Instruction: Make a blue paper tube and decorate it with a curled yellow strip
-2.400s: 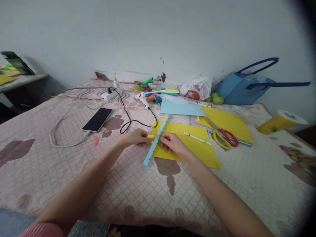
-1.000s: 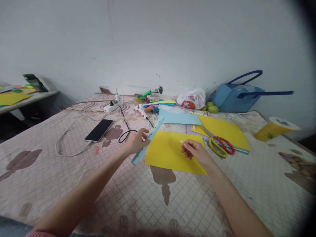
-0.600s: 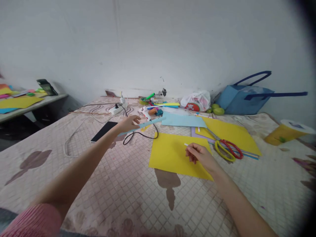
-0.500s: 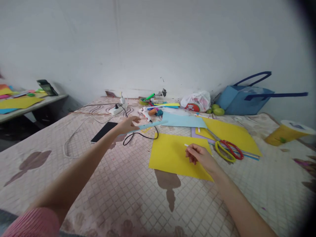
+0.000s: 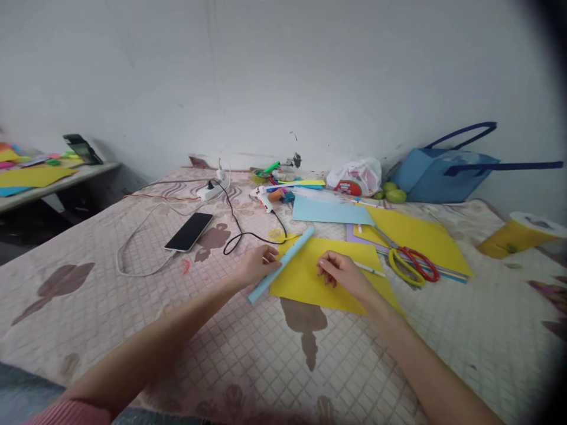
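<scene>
My left hand (image 5: pixel 256 267) grips the near part of a long light blue strip (image 5: pixel 287 256), which lies slantwise along the left edge of a yellow paper sheet (image 5: pixel 305 278). My right hand (image 5: pixel 337 273) rests on that sheet with its fingers curled down. A thin white stick (image 5: pixel 371 271) runs out from behind this hand to the right; whether the hand grips it is hidden. Both hands are over a pink patterned bedcover (image 5: pixel 212 336).
A phone (image 5: pixel 189 231) with a white cable, a power strip (image 5: pixel 208 190), a black cord (image 5: pixel 248 235) and a glue gun (image 5: pixel 264 198) lie to the left and behind. Scissors (image 5: pixel 413 264), more coloured sheets (image 5: pixel 414 231), a blue bag (image 5: pixel 443 166), a tipped yellow cup (image 5: pixel 509 233).
My left hand swung the blue strip out toward the phone and glue gun, then brought it back against the yellow sheet's left edge. My right hand moved slightly left on the sheet.
</scene>
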